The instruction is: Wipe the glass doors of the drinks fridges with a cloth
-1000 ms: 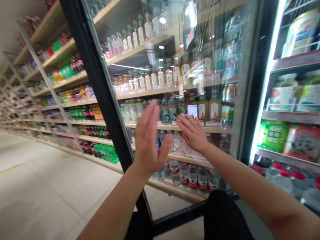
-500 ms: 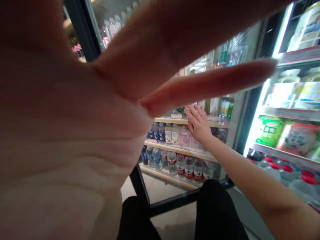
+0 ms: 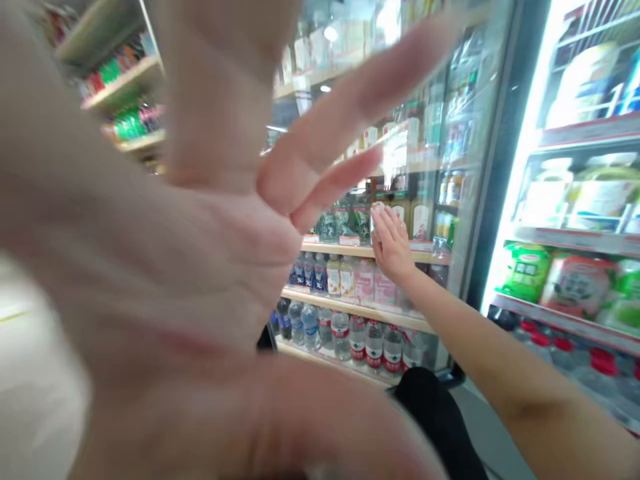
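My left hand [image 3: 210, 260] is very close to the camera, palm facing me and fingers spread, and it covers much of the left and middle of the view. It is blurred, and no object shows in it. My right hand [image 3: 393, 247] reaches out to a glass door [image 3: 480, 133], its fingers stretched out and close together against the pane. Something whitish at its fingertips is too small to make out. Behind the glass, shelves carry bottles, among them water bottles [image 3: 374, 343] with red labels and pink packages [image 3: 365, 283].
To the right stands a lit open cooler with green bags [image 3: 525, 270], a red bag [image 3: 583, 283] and red-capped bottles [image 3: 603, 370]. Shelves of packaged goods [image 3: 123, 80] rise at the upper left. My black-clad knee [image 3: 425, 407] is at the bottom.
My left hand has turned and its fingers have swung upward, exposing more of the glass door and the left shelves. My right hand stays at the glass, a little lower on it.
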Demonstrator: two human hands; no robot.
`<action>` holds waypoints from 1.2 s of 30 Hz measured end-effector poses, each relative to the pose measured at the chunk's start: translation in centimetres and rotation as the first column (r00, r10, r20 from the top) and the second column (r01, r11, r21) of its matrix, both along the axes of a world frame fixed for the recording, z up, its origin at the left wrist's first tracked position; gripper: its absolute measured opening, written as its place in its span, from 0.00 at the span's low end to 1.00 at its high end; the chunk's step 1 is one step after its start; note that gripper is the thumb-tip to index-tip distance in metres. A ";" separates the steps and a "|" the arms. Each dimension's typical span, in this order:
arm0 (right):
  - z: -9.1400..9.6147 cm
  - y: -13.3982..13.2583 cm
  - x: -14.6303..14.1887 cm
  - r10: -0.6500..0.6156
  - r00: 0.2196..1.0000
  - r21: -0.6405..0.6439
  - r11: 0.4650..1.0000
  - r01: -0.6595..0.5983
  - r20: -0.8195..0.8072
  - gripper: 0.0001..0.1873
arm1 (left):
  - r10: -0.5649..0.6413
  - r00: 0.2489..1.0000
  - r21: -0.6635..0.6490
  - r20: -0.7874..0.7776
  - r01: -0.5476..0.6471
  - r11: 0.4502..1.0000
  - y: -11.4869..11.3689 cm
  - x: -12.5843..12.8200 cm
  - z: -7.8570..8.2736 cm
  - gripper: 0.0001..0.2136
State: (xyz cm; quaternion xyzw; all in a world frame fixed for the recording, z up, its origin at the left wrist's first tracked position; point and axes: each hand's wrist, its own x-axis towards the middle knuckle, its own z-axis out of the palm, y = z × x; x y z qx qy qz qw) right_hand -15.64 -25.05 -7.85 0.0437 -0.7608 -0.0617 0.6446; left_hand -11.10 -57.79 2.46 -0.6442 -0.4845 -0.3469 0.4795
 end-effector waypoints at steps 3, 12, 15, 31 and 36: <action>1.2 -0.8 -1.3 0.020 0.990 -0.171 0.984 -0.044 -0.140 0.34 | 0.094 0.992 -0.085 0.082 -0.087 0.993 3.0 -4.4 0.2 0.37; 2.1 -1.7 -0.8 -0.076 0.992 0.136 0.989 0.062 0.102 0.31 | 0.654 0.738 -0.061 0.163 -0.654 0.754 10.2 -14.4 -4.6 0.32; 3.6 -0.4 -1.1 -0.126 0.983 -0.124 0.986 0.110 -0.132 0.31 | 0.667 0.729 -0.055 0.152 -0.668 0.742 10.3 -14.8 -4.8 0.32; 1.3 -4.1 -3.3 0.072 0.997 0.158 0.984 -0.078 0.042 0.34 | 0.658 0.738 -0.042 0.151 -0.660 0.750 10.2 -15.1 -5.0 0.31; -0.4 -3.5 -2.4 -0.005 1.000 0.151 0.988 0.002 0.018 0.33 | 0.638 0.752 -0.044 0.167 -0.641 0.766 10.2 -15.1 -5.1 0.32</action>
